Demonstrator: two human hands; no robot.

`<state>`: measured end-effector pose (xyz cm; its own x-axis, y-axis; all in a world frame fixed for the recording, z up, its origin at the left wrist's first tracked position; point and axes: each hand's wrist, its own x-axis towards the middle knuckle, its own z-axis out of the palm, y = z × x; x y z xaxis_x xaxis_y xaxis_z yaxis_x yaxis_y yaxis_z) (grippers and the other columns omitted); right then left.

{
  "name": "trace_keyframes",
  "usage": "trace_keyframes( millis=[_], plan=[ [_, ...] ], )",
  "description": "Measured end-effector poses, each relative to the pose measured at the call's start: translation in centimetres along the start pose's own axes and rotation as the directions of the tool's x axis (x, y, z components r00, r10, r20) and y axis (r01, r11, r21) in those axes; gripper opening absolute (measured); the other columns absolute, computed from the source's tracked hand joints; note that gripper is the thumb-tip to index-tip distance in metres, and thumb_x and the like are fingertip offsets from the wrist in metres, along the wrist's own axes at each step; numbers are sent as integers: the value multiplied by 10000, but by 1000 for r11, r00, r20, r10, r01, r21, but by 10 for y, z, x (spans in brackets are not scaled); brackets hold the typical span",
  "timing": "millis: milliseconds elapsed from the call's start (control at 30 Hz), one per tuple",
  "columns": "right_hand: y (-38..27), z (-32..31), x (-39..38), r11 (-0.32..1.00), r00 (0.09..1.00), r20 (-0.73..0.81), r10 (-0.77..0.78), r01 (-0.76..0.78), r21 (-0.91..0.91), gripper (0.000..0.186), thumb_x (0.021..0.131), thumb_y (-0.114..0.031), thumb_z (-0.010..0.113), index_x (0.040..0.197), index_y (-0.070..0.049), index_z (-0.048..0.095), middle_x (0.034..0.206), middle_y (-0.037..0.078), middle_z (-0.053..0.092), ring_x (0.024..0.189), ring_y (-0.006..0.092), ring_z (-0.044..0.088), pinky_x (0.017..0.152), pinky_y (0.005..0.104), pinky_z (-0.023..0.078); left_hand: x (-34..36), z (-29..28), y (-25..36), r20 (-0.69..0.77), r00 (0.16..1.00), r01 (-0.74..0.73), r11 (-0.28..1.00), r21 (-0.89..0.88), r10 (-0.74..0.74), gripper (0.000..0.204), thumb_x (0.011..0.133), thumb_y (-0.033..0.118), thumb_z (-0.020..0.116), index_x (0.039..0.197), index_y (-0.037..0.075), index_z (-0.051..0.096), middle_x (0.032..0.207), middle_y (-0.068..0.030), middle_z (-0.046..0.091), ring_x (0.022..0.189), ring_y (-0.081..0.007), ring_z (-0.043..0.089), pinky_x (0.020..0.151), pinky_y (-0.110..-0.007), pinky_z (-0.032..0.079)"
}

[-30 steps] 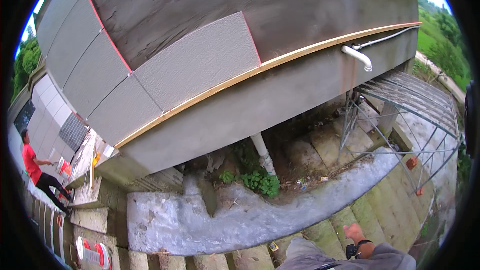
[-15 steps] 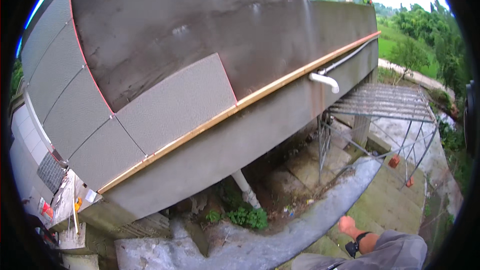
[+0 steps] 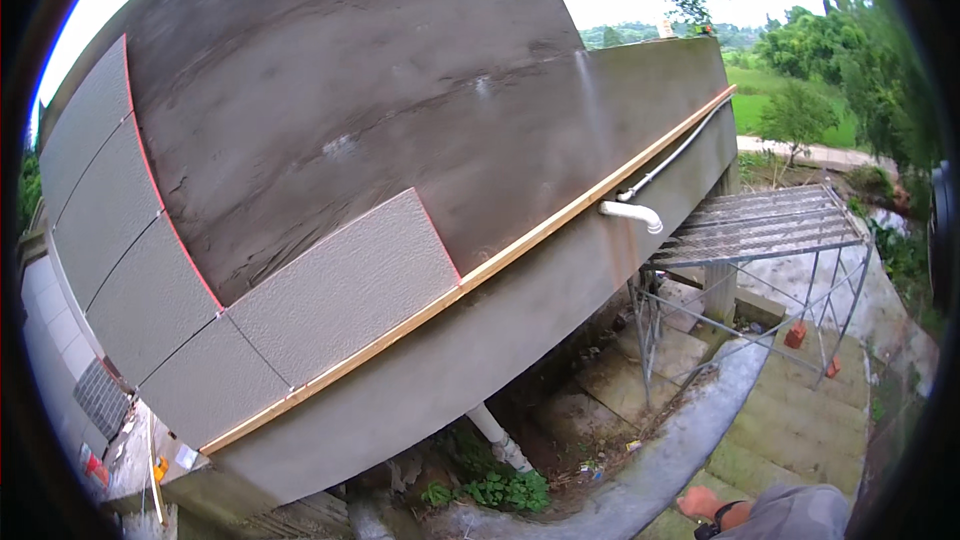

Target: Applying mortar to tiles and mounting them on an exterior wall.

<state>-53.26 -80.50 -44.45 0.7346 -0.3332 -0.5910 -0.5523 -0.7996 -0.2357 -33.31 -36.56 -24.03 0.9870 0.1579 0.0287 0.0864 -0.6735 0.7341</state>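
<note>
My right hand (image 3: 701, 502) is low in the head view, over greenish paving steps (image 3: 770, 440). Its fingers are curled into a fist, with nothing sticking out of it. A dark band circles the wrist, and a grey patterned sleeve (image 3: 795, 512) covers the arm. My left hand is out of view. Ahead, large grey textured tiles (image 3: 335, 285) cover the left side and part of the lower edge of a dark rendered wall (image 3: 390, 100). Small clips sit at some joints, and red lines edge the tiles. Below runs a long wooden batten (image 3: 560, 218).
A white elbow pipe (image 3: 640, 214) juts out under the batten. To the right stands a metal scaffold (image 3: 760, 225) with a slatted top, bricks (image 3: 796, 334) by its legs. Lower down are a sloping pipe (image 3: 500, 437), green plants (image 3: 510, 490) and a concrete kerb (image 3: 680, 425).
The view has tilted and shifted, so the wall and scaffold sit lower and slightly further left. My right hand now appears lower in the view, still closed.
</note>
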Motion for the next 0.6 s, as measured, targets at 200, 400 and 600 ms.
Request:
trace_keyframes(
  millis=[200,400,600],
  plan=[
    [-6,6,26,1000,997,-81,-16,16,2,477,801,-449,635,1057,-56,723,1094,197,695,1037,358,666,916,463,528,18,2,20,7,999,-43,999,13,43,459,817,384,679,771,-62,583,740,-204,642,682,-371,608,633,-495,481],
    [44,36,41,969,952,-187,-244,231,-87,323,724,-312,653,824,-14,731,859,204,712,807,350,703,726,480,560,27,-9,29,-32,998,-49,999,-9,49,464,816,390,684,793,-63,587,755,-209,646,697,-377,614,645,-497,485],
    [19,-11,32,983,969,-164,-185,179,-49,315,721,-299,652,826,-12,727,860,204,712,812,345,703,726,476,559,28,-20,29,-75,997,-26,999,-38,23,470,816,396,689,816,-63,590,770,-213,651,713,-383,620,658,-499,489]
  ],
)
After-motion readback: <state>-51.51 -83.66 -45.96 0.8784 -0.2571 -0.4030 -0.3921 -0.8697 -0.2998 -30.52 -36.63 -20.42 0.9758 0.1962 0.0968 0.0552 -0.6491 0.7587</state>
